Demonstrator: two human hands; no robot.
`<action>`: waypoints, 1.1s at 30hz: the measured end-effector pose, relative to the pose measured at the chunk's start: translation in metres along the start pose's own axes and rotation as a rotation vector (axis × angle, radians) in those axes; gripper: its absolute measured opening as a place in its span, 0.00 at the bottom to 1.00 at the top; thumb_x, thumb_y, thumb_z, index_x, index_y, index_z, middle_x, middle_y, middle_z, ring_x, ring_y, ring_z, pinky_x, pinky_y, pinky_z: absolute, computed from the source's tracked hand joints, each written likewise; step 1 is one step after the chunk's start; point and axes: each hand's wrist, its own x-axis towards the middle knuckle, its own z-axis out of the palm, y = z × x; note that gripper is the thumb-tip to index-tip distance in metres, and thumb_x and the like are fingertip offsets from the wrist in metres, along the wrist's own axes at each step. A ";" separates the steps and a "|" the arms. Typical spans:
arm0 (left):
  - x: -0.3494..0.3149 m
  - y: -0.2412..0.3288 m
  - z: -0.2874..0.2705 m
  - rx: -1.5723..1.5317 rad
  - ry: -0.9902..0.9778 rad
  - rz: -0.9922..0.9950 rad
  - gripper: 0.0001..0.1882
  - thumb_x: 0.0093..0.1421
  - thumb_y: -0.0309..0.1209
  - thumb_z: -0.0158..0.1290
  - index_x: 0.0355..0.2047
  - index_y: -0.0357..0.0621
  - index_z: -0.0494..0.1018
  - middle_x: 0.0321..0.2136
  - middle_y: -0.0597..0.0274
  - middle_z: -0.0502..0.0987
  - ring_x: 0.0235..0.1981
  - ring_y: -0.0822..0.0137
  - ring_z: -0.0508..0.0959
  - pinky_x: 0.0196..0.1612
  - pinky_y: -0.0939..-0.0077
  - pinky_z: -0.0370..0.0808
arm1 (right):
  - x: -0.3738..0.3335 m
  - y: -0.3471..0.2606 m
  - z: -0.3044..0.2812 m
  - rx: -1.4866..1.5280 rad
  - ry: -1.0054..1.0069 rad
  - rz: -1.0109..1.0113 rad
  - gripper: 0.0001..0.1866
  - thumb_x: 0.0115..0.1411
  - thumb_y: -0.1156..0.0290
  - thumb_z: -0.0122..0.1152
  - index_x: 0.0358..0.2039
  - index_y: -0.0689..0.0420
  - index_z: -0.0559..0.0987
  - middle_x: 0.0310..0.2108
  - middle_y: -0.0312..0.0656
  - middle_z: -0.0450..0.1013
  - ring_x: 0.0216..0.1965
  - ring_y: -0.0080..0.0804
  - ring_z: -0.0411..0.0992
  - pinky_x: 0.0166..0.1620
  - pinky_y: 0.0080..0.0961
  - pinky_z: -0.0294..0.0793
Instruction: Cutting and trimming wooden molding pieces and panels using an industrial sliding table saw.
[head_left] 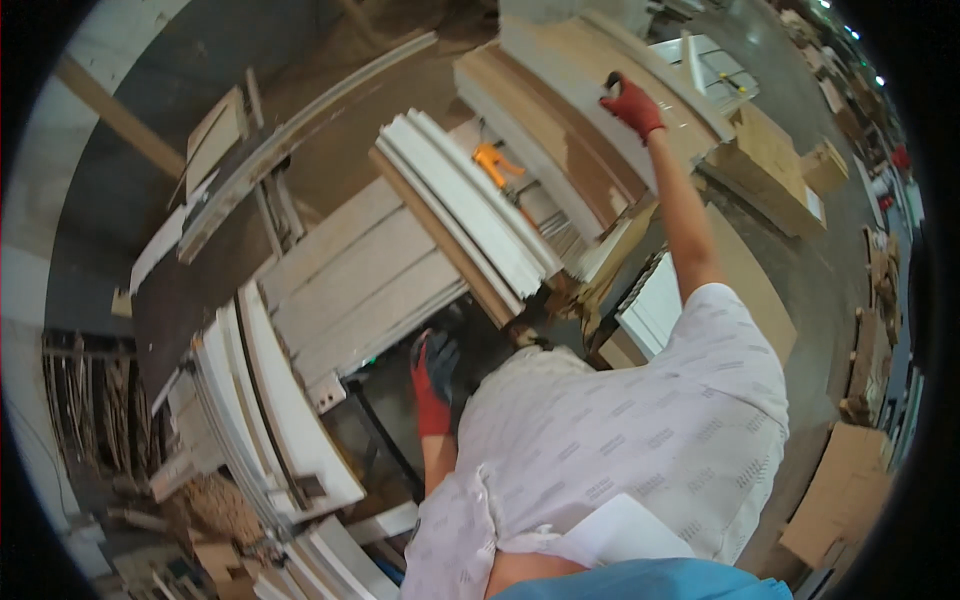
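My right hand [636,110], in a red glove with dark fingertips, reaches out over a wide tan panel [590,62] on a stack at the far right. Its fingers curl toward the thumb; whatever they hold is too small to name. My left hand [434,372], in a red and dark grey glove, hangs low beside my body near the front edge of a slatted grey table [350,275]. Its fingers are loosely apart and I see nothing in them. Between the hands lies a bundle of long white grooved strips [470,205].
An orange tool [494,163] lies between the strips and the panel stack. Cardboard boxes [765,170] stand to the right. Curved white boards [290,400] lean at the left, and a long rail [300,120] crosses the far left. A black bar [385,435] juts out by my left arm.
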 end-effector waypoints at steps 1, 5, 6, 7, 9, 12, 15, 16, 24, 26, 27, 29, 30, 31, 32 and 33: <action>0.008 -0.009 -0.002 0.007 -0.010 -0.042 0.28 0.68 0.47 0.45 0.63 0.49 0.61 0.60 0.45 0.66 0.57 0.48 0.72 0.58 0.55 0.70 | -0.001 -0.007 -0.008 0.029 -0.071 0.020 0.25 0.49 0.54 0.67 0.45 0.49 0.74 0.33 0.48 0.77 0.38 0.45 0.77 0.43 0.42 0.74; 0.044 -0.025 0.031 0.071 0.030 -0.328 0.35 0.66 0.53 0.47 0.67 0.48 0.56 0.64 0.45 0.61 0.60 0.47 0.67 0.63 0.54 0.63 | -0.031 -0.039 -0.007 -0.210 0.441 -0.231 0.27 0.51 0.53 0.69 0.49 0.49 0.73 0.45 0.48 0.73 0.49 0.47 0.72 0.49 0.44 0.72; 0.053 -0.037 0.028 0.073 0.016 -0.350 0.38 0.64 0.55 0.51 0.66 0.47 0.57 0.63 0.45 0.63 0.58 0.48 0.69 0.62 0.55 0.65 | -0.050 -0.069 -0.011 -0.140 0.553 -0.323 0.25 0.52 0.55 0.69 0.48 0.50 0.74 0.44 0.47 0.74 0.48 0.47 0.72 0.49 0.43 0.72; 0.061 -0.043 0.030 0.061 -0.015 -0.383 0.36 0.66 0.54 0.46 0.68 0.48 0.54 0.65 0.46 0.59 0.63 0.49 0.64 0.65 0.56 0.59 | -0.075 -0.091 -0.014 0.009 0.544 -0.359 0.23 0.53 0.60 0.69 0.48 0.53 0.76 0.44 0.47 0.75 0.45 0.44 0.74 0.48 0.37 0.73; 0.081 -0.058 0.032 0.050 -0.040 -0.437 0.35 0.69 0.52 0.41 0.70 0.49 0.52 0.67 0.47 0.56 0.67 0.50 0.58 0.69 0.57 0.53 | -0.125 -0.116 -0.002 0.361 0.451 -0.429 0.20 0.56 0.69 0.69 0.47 0.60 0.77 0.42 0.44 0.78 0.43 0.32 0.77 0.48 0.26 0.73; 0.103 -0.082 0.020 0.227 0.033 -0.289 0.28 0.69 0.45 0.46 0.64 0.45 0.63 0.60 0.53 0.68 0.60 0.59 0.68 0.64 0.67 0.62 | -0.209 -0.141 0.033 0.522 0.170 -0.343 0.24 0.53 0.71 0.68 0.51 0.59 0.75 0.43 0.46 0.77 0.46 0.35 0.77 0.50 0.27 0.73; 0.105 -0.079 0.039 0.367 0.039 -0.094 0.17 0.59 0.29 0.61 0.47 0.40 0.72 0.39 0.63 0.77 0.39 0.65 0.76 0.45 0.72 0.73 | -0.277 -0.115 0.084 0.580 0.002 -0.056 0.27 0.54 0.67 0.68 0.52 0.63 0.72 0.44 0.50 0.76 0.48 0.41 0.76 0.52 0.30 0.72; 0.105 -0.083 0.041 0.370 0.044 -0.102 0.17 0.59 0.29 0.61 0.47 0.40 0.72 0.39 0.63 0.77 0.39 0.65 0.76 0.45 0.72 0.73 | -0.291 -0.109 0.104 0.689 -0.053 0.122 0.28 0.55 0.64 0.68 0.53 0.63 0.71 0.47 0.52 0.75 0.49 0.42 0.75 0.53 0.31 0.71; 0.089 -0.082 0.092 0.942 0.142 0.345 0.31 0.57 0.32 0.61 0.58 0.35 0.63 0.54 0.49 0.70 0.57 0.58 0.69 0.61 0.66 0.63 | -0.312 -0.069 0.182 0.236 -0.176 0.525 0.34 0.58 0.46 0.59 0.53 0.62 0.73 0.53 0.58 0.70 0.56 0.56 0.65 0.58 0.42 0.65; 0.100 -0.096 0.084 0.802 0.031 0.310 0.29 0.61 0.33 0.58 0.59 0.35 0.62 0.57 0.48 0.68 0.60 0.57 0.67 0.64 0.65 0.60 | -0.306 -0.067 0.182 0.173 -0.200 0.512 0.34 0.57 0.43 0.58 0.51 0.61 0.75 0.51 0.60 0.70 0.54 0.57 0.67 0.55 0.45 0.68; 0.113 -0.111 0.061 0.762 0.082 0.310 0.27 0.64 0.35 0.54 0.60 0.36 0.62 0.58 0.49 0.68 0.60 0.57 0.67 0.64 0.64 0.59 | -0.303 -0.068 0.185 0.366 -0.279 0.521 0.33 0.57 0.43 0.58 0.49 0.60 0.76 0.48 0.61 0.72 0.51 0.57 0.69 0.53 0.47 0.69; 0.128 -0.119 0.061 0.726 0.012 0.248 0.25 0.67 0.38 0.49 0.60 0.37 0.62 0.58 0.49 0.68 0.60 0.57 0.67 0.65 0.63 0.59 | -0.307 -0.067 0.196 0.438 -0.316 0.571 0.28 0.56 0.45 0.60 0.42 0.60 0.80 0.35 0.59 0.77 0.39 0.55 0.75 0.44 0.49 0.73; 0.119 -0.109 0.078 0.395 -0.076 0.038 0.27 0.68 0.44 0.45 0.61 0.39 0.62 0.59 0.52 0.68 0.60 0.58 0.67 0.65 0.61 0.59 | -0.311 -0.064 0.196 0.401 -0.237 0.672 0.28 0.56 0.45 0.60 0.42 0.60 0.80 0.35 0.59 0.77 0.39 0.55 0.75 0.44 0.49 0.73; 0.114 -0.095 0.082 0.074 -0.120 -0.185 0.29 0.69 0.50 0.41 0.61 0.42 0.63 0.59 0.55 0.68 0.60 0.58 0.67 0.65 0.60 0.60 | -0.314 -0.075 0.196 0.395 -0.181 0.535 0.27 0.57 0.48 0.59 0.42 0.62 0.78 0.36 0.59 0.76 0.40 0.55 0.74 0.44 0.49 0.72; 0.127 -0.085 0.059 0.017 -0.082 -0.370 0.31 0.67 0.53 0.42 0.62 0.45 0.63 0.59 0.59 0.67 0.58 0.60 0.69 0.63 0.60 0.63 | -0.314 -0.089 0.194 0.385 -0.143 0.372 0.25 0.58 0.51 0.59 0.42 0.63 0.77 0.37 0.59 0.75 0.41 0.55 0.73 0.44 0.48 0.71; 0.124 -0.087 0.065 0.148 -0.075 -0.267 0.33 0.67 0.55 0.41 0.62 0.44 0.62 0.60 0.57 0.67 0.58 0.58 0.68 0.63 0.60 0.64 | -0.313 -0.093 0.193 0.461 -0.180 0.388 0.25 0.61 0.53 0.57 0.48 0.61 0.75 0.41 0.59 0.73 0.46 0.56 0.71 0.48 0.47 0.70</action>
